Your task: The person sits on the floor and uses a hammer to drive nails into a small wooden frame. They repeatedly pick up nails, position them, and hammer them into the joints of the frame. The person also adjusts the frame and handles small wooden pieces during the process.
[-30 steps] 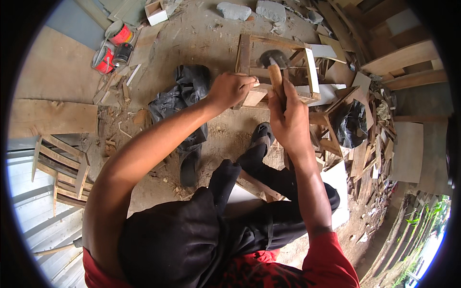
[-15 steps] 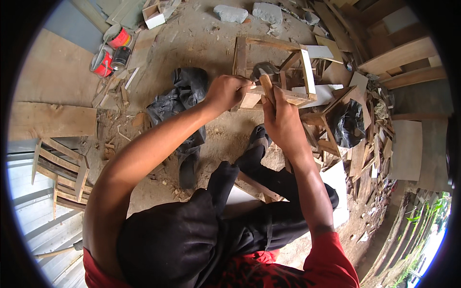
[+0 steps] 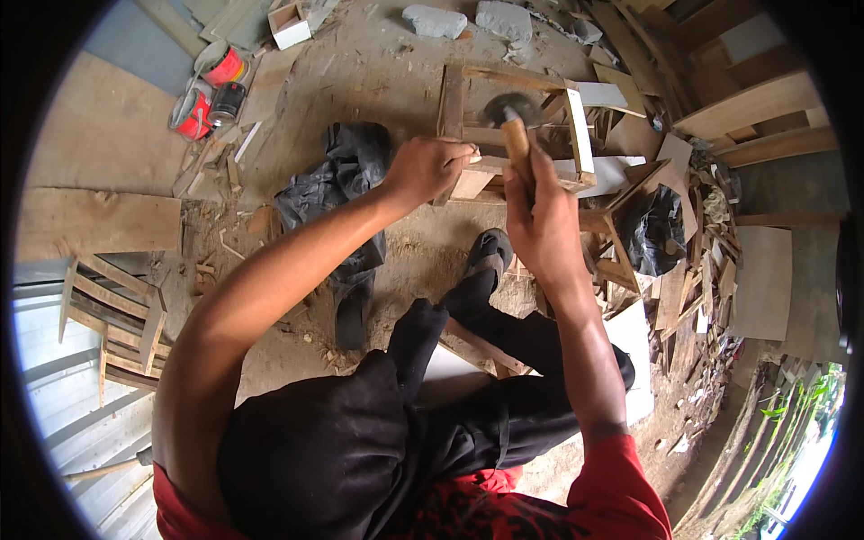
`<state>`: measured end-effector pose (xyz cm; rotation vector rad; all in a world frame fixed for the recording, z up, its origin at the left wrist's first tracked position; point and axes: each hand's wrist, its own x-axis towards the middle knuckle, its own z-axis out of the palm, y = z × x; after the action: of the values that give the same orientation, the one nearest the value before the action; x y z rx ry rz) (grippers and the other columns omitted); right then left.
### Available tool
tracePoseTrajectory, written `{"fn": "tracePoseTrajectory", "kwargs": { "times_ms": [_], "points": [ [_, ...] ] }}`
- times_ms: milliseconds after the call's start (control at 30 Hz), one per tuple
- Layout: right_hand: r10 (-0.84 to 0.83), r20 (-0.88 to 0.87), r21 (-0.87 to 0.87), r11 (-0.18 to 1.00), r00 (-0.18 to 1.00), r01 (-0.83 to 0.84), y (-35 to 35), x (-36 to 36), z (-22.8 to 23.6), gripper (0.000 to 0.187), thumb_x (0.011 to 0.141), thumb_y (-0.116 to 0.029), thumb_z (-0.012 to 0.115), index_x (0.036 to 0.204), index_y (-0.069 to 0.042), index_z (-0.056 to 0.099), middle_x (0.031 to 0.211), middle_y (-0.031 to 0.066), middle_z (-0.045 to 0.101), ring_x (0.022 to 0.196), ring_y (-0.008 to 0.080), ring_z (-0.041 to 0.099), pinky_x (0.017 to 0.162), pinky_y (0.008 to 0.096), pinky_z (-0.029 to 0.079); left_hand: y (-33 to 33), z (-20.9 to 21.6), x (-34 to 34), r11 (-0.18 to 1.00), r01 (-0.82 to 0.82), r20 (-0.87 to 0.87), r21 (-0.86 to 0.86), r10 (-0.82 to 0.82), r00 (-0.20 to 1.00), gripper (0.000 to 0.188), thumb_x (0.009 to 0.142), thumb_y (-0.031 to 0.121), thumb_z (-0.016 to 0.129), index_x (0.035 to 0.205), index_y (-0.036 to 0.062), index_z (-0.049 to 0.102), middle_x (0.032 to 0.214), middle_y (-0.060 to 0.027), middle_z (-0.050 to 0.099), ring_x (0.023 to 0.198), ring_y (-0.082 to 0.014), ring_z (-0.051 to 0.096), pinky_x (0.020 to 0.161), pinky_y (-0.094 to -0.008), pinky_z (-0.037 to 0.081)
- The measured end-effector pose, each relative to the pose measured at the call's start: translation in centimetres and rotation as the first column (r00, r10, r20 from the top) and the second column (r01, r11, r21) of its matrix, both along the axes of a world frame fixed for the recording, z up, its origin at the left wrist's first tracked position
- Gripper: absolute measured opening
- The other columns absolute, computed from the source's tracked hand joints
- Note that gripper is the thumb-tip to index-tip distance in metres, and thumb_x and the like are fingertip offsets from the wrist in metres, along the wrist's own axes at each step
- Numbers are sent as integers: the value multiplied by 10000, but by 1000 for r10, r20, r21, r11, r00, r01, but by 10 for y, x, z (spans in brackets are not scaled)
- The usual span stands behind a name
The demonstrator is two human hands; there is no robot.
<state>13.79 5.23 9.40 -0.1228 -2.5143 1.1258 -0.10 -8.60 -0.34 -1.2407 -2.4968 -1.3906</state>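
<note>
A wooden frame (image 3: 453,106), box-like with open sides, stands on the ground in front of me. My right hand (image 3: 546,216) is wrapped round the wooden handle of a hammer (image 3: 516,139); its dark head is smeared by motion above the frame's near rail. At the frame's near left corner my left hand (image 3: 423,171) is closed in a pinch. Something small and pale shows at those fingertips, too small to name. The left knuckles hide part of the corner post.
Red paint cans (image 3: 191,115) stand at the left. A black plastic sheet (image 3: 337,184) lies beside my left arm. Wood scraps (image 3: 670,292) and another wooden frame (image 3: 615,247) crowd the right. Concrete blocks (image 3: 434,22) lie at the far side, a slatted wooden piece (image 3: 112,310) at the lower left.
The hammer has swung up and to the right with my right hand, away from the frame's near rail. My left hand stays pinched at the corner, nearly unmoved.
</note>
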Motion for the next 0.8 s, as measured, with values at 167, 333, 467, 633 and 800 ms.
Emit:
{"fn": "tracePoseTrajectory", "kwargs": {
  "times_ms": [167, 333, 467, 633, 800],
  "points": [
    [-18, 160, -51, 998, 987, 26, -4, 4, -7, 373, 966, -79, 575, 1293, 63, 462, 909, 355, 650, 914, 529, 637, 712, 530, 509, 0, -1, -1, 999, 2, -79, 40, 1, 997, 125, 881, 102, 708, 985, 52, 754, 967, -137, 735, 863, -314, 711, 734, -379, 560],
    [17, -1, 47, 999, 1000, -17, 5, 1, -19, 401, 962, -79, 576, 1311, 65, 440, 864, 330, 667, 851, 534, 644, 692, 542, 508, 1, -6, -1, 995, 0, -37, 99, 4, 999, 122, 871, 111, 724, 979, 68, 761, 950, -139, 736, 848, -312, 716, 723, -384, 559],
    [-4, 34, -2, 1000, 999, 4, -1, 5, -12, 390, 960, -79, 581, 1298, 64, 448, 863, 335, 662, 857, 532, 639, 702, 543, 506, 1, 6, 2, 1000, -6, 0, -7, 6, 1000, 135, 879, 122, 723, 996, 67, 760, 963, -133, 737, 867, -314, 716, 734, -374, 564],
    [-43, 142, -27, 999, 989, 47, 7, 6, -3, 293, 971, -92, 562, 1228, 39, 514, 853, 325, 656, 874, 517, 638, 700, 480, 520, -3, -3, -1, 1000, 1, -36, 18, -1, 999, 154, 894, 101, 700, 1031, 64, 761, 995, -121, 748, 903, -273, 733, 765, -342, 569],
    [-61, 201, -350, 928, 978, 130, 7, 21, 9, 382, 997, -96, 527, 1347, 19, 425, 907, 303, 665, 841, 426, 703, 680, 428, 520, -15, 4, -17, 981, 178, 280, 77, -193, 940, 259, 893, 15, 628, 1128, 40, 735, 1093, -109, 751, 1037, -171, 707, 912, -318, 541]
  ]
}}
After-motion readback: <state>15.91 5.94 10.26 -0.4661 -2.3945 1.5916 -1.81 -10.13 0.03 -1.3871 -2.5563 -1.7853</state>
